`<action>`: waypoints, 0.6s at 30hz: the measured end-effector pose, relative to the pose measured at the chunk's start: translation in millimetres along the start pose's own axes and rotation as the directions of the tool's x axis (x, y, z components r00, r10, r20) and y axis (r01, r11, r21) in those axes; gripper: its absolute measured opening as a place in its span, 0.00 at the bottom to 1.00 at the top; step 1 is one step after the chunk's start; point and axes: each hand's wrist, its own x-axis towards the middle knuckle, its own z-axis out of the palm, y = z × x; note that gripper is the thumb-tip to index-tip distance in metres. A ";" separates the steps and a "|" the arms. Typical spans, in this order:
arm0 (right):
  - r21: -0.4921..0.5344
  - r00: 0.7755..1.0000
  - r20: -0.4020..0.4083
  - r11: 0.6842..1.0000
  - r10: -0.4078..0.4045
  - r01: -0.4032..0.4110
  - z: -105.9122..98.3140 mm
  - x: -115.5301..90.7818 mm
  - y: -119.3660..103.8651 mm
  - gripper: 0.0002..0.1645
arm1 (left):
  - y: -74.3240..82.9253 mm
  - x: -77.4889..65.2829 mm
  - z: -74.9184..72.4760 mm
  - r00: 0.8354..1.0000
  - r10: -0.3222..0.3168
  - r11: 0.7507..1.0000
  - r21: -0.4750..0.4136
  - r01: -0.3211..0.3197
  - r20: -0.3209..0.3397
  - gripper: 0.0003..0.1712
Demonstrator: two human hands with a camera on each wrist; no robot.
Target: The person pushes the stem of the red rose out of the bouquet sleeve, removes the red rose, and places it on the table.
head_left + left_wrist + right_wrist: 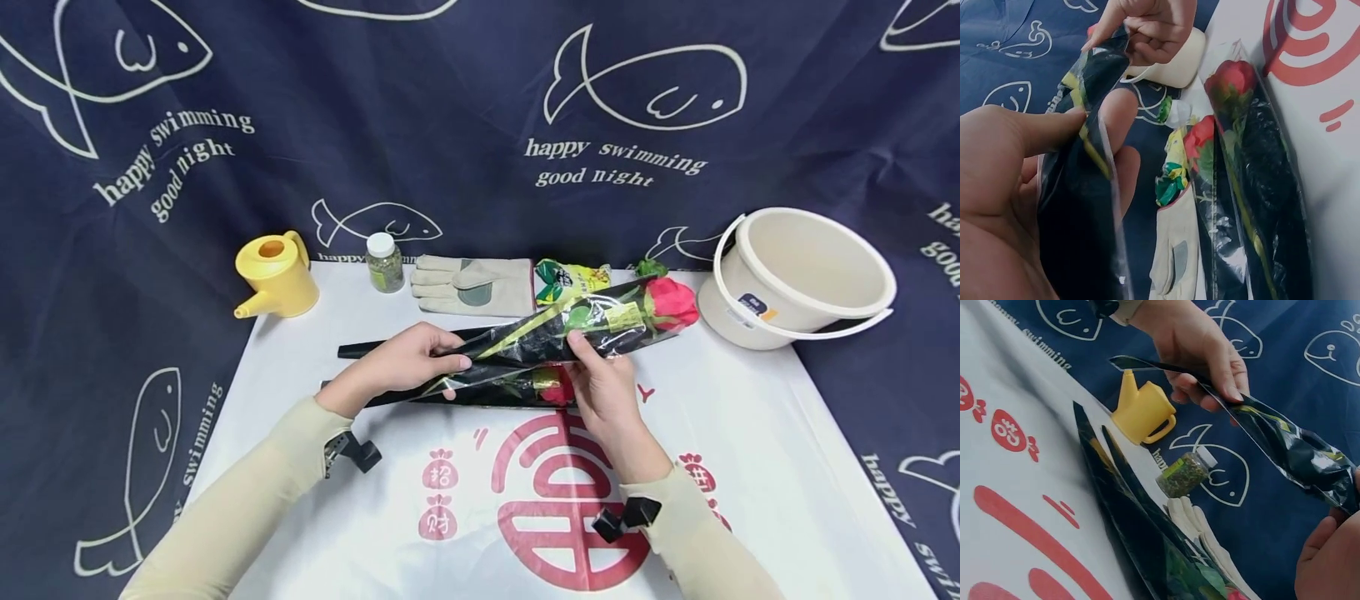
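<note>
Red bloom up, the black-sleeved artificial rose (540, 337) hangs above the surface (360, 517)! Left hand (408, 360) pinches its lower sleeve; right hand (609, 392) grips nearer the bloom, fingers partly hidden, seemingly curled beneath. Two more wrapped roses (1266, 169) lie below, near the work glove (480, 286).

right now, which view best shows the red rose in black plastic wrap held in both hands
The head view: the rose shows red bloom and black wrap. The left wrist shows wrap close up and little red; the right wrist, wrap without bloom.
</note>
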 end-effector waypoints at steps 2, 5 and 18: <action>-0.014 1.000 -0.014 1.000 -0.010 0.010 0.6 -3.1 3.0 0.34 | -7.2 4.1 3.4 1.000 0.007 1.000 0.018 -0.007 -0.015 0.16; -0.020 0.999 -0.035 1.000 -0.022 0.022 3.7 -6.8 7.0 0.31 | -10.1 8.1 7.4 0.999 0.021 0.999 0.041 -0.020 -0.031 0.15; -0.026 1.000 -0.001 1.000 0.011 -0.011 14.6 -9.0 16.6 0.26 | -9.0 14.6 12.9 0.996 0.051 0.998 0.034 -0.049 -0.070 0.08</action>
